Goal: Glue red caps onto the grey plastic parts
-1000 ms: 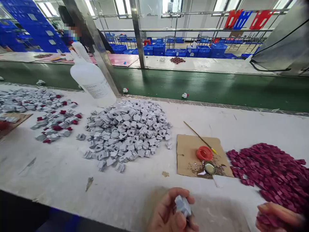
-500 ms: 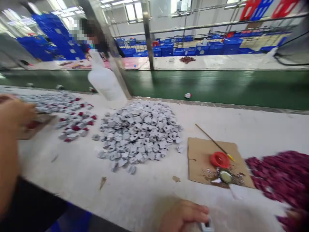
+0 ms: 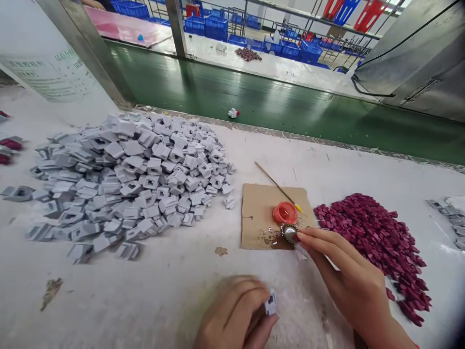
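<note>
My left hand is closed round a small grey part with a dark opening, low over the white table. Fingers pinched, my right hand has a small maroon piece at its fingertips, against a round metal cap. The cap lies on a brown cardboard sheet, just below a small red dish. A thin stick with a yellow tip rests across the sheet's upper edge. Wet specks surround the cap.
A large heap of grey parts lies left, a maroon heap right. A big white bottle stands at the upper left. Behind the table runs a green belt carrying one grey and maroon piece. More grey parts lie far right.
The view has turned right and moved closer. My right hand has come to the cap with a maroon piece. My left hand still holds the grey part. The person's arm at the left has left view.
</note>
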`<control>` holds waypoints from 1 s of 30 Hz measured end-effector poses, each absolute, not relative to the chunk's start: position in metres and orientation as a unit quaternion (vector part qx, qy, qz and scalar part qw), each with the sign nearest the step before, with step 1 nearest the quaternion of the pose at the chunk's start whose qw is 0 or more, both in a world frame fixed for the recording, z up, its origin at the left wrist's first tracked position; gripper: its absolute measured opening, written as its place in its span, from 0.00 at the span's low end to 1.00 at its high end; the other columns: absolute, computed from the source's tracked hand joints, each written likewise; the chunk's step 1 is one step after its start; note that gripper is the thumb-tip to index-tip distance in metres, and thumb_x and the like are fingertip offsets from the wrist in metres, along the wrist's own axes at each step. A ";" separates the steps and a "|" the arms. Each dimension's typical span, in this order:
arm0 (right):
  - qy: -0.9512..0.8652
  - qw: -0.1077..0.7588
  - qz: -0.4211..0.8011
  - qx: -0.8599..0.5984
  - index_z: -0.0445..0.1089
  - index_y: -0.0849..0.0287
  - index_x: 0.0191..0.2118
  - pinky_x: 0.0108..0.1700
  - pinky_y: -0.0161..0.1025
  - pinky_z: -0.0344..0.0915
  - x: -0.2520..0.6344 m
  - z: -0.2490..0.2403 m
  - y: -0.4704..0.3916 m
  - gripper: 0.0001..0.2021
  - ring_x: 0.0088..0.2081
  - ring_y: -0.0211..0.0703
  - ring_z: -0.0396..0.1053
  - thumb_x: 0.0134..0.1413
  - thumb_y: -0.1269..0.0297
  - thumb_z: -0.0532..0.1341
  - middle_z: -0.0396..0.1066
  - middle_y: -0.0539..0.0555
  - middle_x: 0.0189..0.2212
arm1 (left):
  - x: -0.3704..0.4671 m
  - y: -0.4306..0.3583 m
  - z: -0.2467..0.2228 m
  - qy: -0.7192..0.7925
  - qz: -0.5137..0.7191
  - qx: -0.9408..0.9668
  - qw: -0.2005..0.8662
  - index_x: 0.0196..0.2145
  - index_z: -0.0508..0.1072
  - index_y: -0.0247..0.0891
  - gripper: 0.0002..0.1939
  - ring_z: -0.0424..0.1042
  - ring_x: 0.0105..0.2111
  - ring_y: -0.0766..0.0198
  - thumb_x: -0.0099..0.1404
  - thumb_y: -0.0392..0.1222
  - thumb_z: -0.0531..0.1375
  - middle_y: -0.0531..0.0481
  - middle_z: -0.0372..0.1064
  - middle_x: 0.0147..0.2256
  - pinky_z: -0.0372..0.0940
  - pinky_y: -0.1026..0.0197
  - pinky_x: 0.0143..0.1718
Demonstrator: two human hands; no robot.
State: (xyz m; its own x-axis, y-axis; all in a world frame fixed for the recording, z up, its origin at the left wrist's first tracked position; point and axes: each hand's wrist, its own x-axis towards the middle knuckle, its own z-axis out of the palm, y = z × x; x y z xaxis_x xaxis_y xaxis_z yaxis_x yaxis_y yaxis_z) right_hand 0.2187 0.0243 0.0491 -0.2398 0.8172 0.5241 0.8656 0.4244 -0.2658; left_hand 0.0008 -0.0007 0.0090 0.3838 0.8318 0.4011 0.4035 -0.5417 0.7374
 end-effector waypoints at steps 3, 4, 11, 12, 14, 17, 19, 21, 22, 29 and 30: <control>-0.794 0.291 -0.040 -0.533 0.72 0.56 0.46 0.47 0.38 0.73 0.221 0.049 0.024 0.11 0.42 0.41 0.74 0.63 0.76 0.56 0.74 0.54 0.42 | -0.003 0.004 0.005 0.375 0.380 0.808 0.250 0.42 0.70 0.38 0.15 0.76 0.39 0.61 0.57 0.33 0.67 0.51 0.78 0.35 0.72 0.64 0.45; -0.795 0.287 -0.038 -0.532 0.72 0.56 0.46 0.47 0.38 0.72 0.222 0.049 0.024 0.12 0.43 0.41 0.74 0.63 0.76 0.56 0.74 0.54 0.42 | -0.003 0.004 0.005 0.378 0.377 0.808 0.248 0.41 0.70 0.38 0.15 0.75 0.39 0.61 0.56 0.33 0.67 0.51 0.77 0.35 0.72 0.64 0.44; -0.811 0.271 -0.015 -0.519 0.71 0.60 0.46 0.49 0.35 0.69 0.220 0.047 0.031 0.11 0.45 0.39 0.72 0.63 0.78 0.56 0.73 0.55 0.43 | 0.000 0.005 0.007 0.378 0.384 0.802 0.259 0.42 0.68 0.37 0.15 0.73 0.39 0.62 0.58 0.32 0.66 0.51 0.77 0.35 0.70 0.63 0.46; -0.807 0.275 -0.017 -0.522 0.71 0.60 0.46 0.49 0.35 0.69 0.219 0.047 0.031 0.11 0.45 0.39 0.71 0.63 0.78 0.56 0.73 0.55 0.43 | 0.000 0.005 0.008 0.379 0.383 0.801 0.261 0.42 0.68 0.37 0.15 0.73 0.39 0.63 0.58 0.32 0.66 0.51 0.77 0.35 0.70 0.64 0.46; -0.794 0.291 -0.025 -0.533 0.71 0.60 0.46 0.50 0.34 0.69 0.217 0.050 0.028 0.11 0.44 0.38 0.72 0.61 0.79 0.58 0.73 0.54 0.42 | 0.000 0.004 0.009 0.383 0.385 0.797 0.264 0.42 0.68 0.37 0.15 0.73 0.39 0.63 0.58 0.31 0.65 0.51 0.77 0.35 0.69 0.64 0.46; -0.763 0.325 -0.024 -0.558 0.71 0.58 0.46 0.50 0.31 0.69 0.212 0.055 0.015 0.13 0.43 0.36 0.71 0.59 0.80 0.60 0.72 0.53 0.43 | 0.001 0.004 0.009 0.393 0.389 0.787 0.275 0.41 0.68 0.38 0.14 0.73 0.39 0.63 0.59 0.31 0.65 0.51 0.76 0.35 0.69 0.63 0.46; -0.753 0.341 0.025 -0.562 0.70 0.58 0.47 0.49 0.30 0.70 0.207 0.056 0.001 0.13 0.44 0.37 0.71 0.59 0.79 0.60 0.71 0.53 0.43 | 0.002 0.003 0.010 0.399 0.397 0.776 0.284 0.41 0.67 0.38 0.13 0.72 0.39 0.63 0.59 0.31 0.65 0.52 0.76 0.34 0.69 0.63 0.45; -0.758 0.342 0.096 -0.547 0.69 0.59 0.48 0.47 0.29 0.71 0.200 0.054 -0.015 0.13 0.45 0.38 0.71 0.60 0.79 0.58 0.70 0.54 0.43 | 0.003 0.002 0.011 0.405 0.404 0.764 0.297 0.40 0.68 0.38 0.13 0.72 0.39 0.63 0.59 0.31 0.65 0.52 0.76 0.34 0.69 0.64 0.44; -0.762 0.338 0.126 -0.537 0.69 0.59 0.48 0.46 0.29 0.72 0.197 0.053 -0.022 0.12 0.45 0.38 0.71 0.61 0.79 0.58 0.70 0.55 0.43 | 0.003 0.002 0.011 0.408 0.407 0.759 0.304 0.40 0.68 0.38 0.13 0.72 0.39 0.64 0.59 0.30 0.65 0.52 0.76 0.34 0.69 0.64 0.44; -0.766 0.361 0.191 -0.495 0.69 0.62 0.48 0.51 0.29 0.70 0.183 0.039 -0.034 0.11 0.49 0.38 0.69 0.62 0.79 0.57 0.69 0.57 0.45 | 0.002 -0.002 0.014 0.417 0.408 0.740 0.334 0.42 0.70 0.36 0.12 0.69 0.43 0.63 0.60 0.29 0.64 0.51 0.75 0.37 0.68 0.64 0.47; -0.770 0.358 0.198 -0.490 0.69 0.62 0.48 0.51 0.29 0.69 0.184 0.038 -0.032 0.12 0.50 0.38 0.68 0.62 0.79 0.56 0.68 0.57 0.45 | 0.002 -0.002 0.014 0.417 0.408 0.739 0.336 0.42 0.70 0.36 0.13 0.69 0.43 0.63 0.60 0.29 0.64 0.51 0.75 0.37 0.67 0.64 0.47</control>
